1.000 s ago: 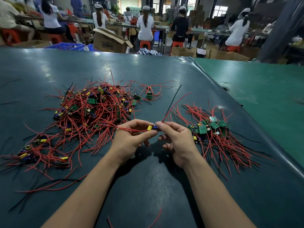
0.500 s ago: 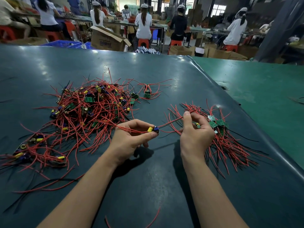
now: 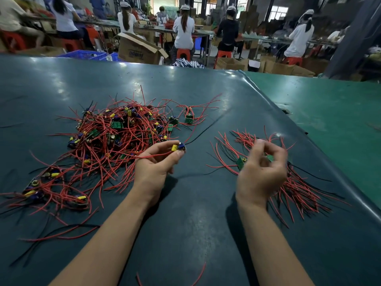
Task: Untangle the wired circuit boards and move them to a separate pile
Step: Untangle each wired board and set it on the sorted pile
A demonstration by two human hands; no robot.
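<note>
While the left hand [image 3: 153, 162] is pinching a small yellow-and-blue-capped circuit board [image 3: 178, 147], the right hand [image 3: 262, 168], blurred with grip unclear, is now hovering over the sorted red-wired pile [image 3: 292, 182], wire apparently released.

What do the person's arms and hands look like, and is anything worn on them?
Both forearms are bare up to the bottom edge of the picture; no sleeves show. The left hand and the right hand have no gloves. No watch, ring or bracelet shows. The right hand is slightly blurred, so small details there cannot be told.
</note>
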